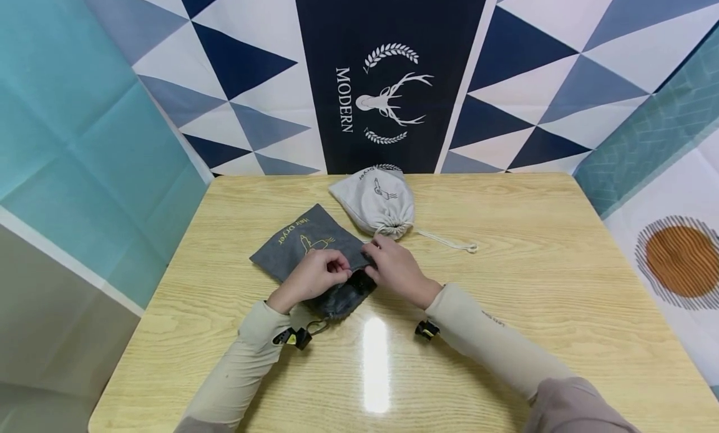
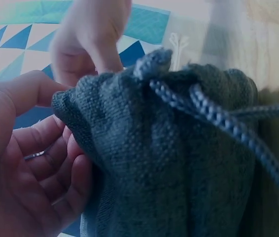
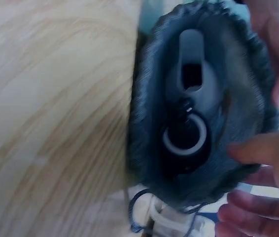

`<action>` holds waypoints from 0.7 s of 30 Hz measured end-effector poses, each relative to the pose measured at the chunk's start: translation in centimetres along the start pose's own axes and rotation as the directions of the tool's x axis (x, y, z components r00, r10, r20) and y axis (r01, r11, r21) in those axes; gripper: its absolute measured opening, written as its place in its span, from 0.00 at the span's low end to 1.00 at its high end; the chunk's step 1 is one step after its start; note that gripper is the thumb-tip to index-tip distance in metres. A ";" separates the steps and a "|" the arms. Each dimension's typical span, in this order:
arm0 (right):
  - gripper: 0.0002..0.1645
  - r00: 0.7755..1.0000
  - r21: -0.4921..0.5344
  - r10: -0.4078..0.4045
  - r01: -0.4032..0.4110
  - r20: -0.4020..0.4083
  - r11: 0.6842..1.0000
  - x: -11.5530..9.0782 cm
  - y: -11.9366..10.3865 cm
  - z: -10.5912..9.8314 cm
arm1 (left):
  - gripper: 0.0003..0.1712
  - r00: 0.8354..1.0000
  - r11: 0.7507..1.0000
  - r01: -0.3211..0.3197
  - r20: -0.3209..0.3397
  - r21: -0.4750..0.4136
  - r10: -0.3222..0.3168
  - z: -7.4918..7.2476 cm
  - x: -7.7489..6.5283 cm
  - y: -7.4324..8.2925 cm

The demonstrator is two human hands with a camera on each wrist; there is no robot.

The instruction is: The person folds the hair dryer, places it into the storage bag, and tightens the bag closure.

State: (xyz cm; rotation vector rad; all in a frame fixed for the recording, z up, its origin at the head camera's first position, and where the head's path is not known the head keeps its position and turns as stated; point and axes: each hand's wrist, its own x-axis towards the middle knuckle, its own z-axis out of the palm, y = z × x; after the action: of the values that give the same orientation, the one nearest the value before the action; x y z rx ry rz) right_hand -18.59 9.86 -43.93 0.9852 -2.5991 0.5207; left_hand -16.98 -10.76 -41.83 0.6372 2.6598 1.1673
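A dark grey drawstring bag, printed "Hair Dryer" in yellow, lies on the table with its mouth facing me. My left hand pinches the bag's rim, seen closely in the left wrist view beside the bag's cord. On the other side of the mouth, my right hand holds the rim, its thumb inside and its other fingers outside. Within the bag, the right wrist view shows a grey part with a slot and a black round part with a pale ring. Their lower ends are hidden.
Behind the grey bag lies a light drawstring bag, also printed "Dryer", its neck gathered and its white cord trailing right. A wooden table bears both. Patterned cloth stands along the back edge.
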 end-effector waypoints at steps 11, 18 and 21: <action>0.04 0.983 0.041 0.049 -0.043 -0.179 0.998 0.2 0.2 -0.1 | 0.10 0.992 0.930 0.125 -0.078 0.345 -0.104 0.7 -0.3 0.6; 0.06 0.972 0.012 0.161 -0.162 -0.171 0.987 -0.2 1.2 -0.3 | 0.14 0.990 0.932 0.132 -0.086 0.338 -0.110 -0.5 -1.6 1.6; 0.09 0.961 -0.005 0.267 -0.268 -0.073 0.963 -0.1 1.7 0.0 | 0.13 0.992 0.942 0.126 -0.067 0.312 -0.111 -0.8 -2.0 1.7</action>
State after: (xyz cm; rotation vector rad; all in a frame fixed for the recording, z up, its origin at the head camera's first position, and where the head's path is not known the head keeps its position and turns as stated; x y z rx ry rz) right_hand -19.64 11.10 -44.36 0.5994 -2.6806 0.5892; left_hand -14.89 -11.22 -40.09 0.4888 2.9090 0.7398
